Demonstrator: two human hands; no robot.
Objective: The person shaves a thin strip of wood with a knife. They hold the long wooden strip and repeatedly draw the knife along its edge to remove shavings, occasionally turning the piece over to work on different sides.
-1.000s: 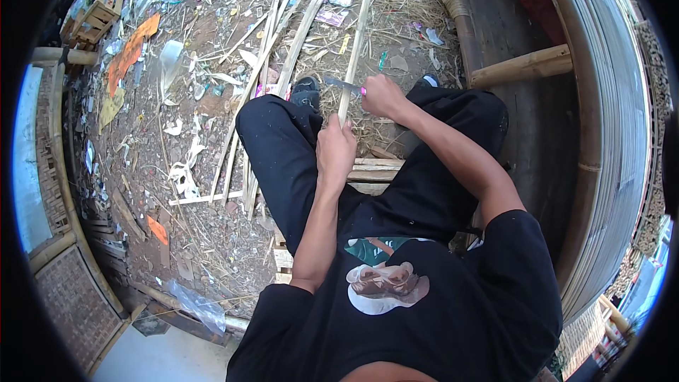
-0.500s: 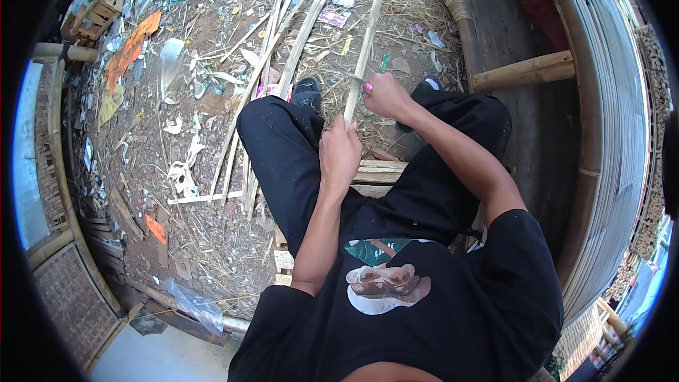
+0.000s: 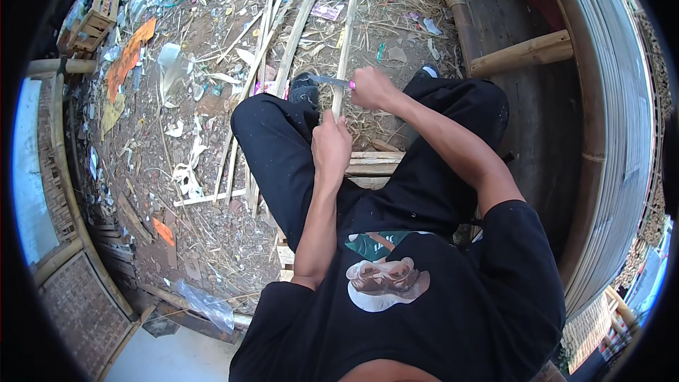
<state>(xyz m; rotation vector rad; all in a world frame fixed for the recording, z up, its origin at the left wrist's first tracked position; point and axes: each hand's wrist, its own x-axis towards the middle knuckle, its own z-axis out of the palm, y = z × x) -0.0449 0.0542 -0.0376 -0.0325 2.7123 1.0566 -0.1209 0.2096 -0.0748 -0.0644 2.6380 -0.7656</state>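
Note:
My left hand [image 3: 331,143] grips the near end of a long thin bamboo strip [image 3: 346,35] that runs away from me over the littered ground. My right hand [image 3: 373,88] holds a knife [image 3: 329,81] with a pink handle, its blade lying across the strip just beyond my left hand. I sit with black trousers [image 3: 283,148] drawn up, knees on either side of the strip. A black shoe [image 3: 303,88] shows just left of the blade.
Several more split bamboo strips [image 3: 269,49] lie on the ground to the left among straw, paper scraps and orange litter [image 3: 127,60]. A thick bamboo pole [image 3: 523,53] and a curved woven bamboo wall [image 3: 615,134] stand on the right. A wooden crate [image 3: 92,10] sits far left.
The strip has swung a little between frames and my right hand has brought the knife back so its blade lies across the strip near my left hand.

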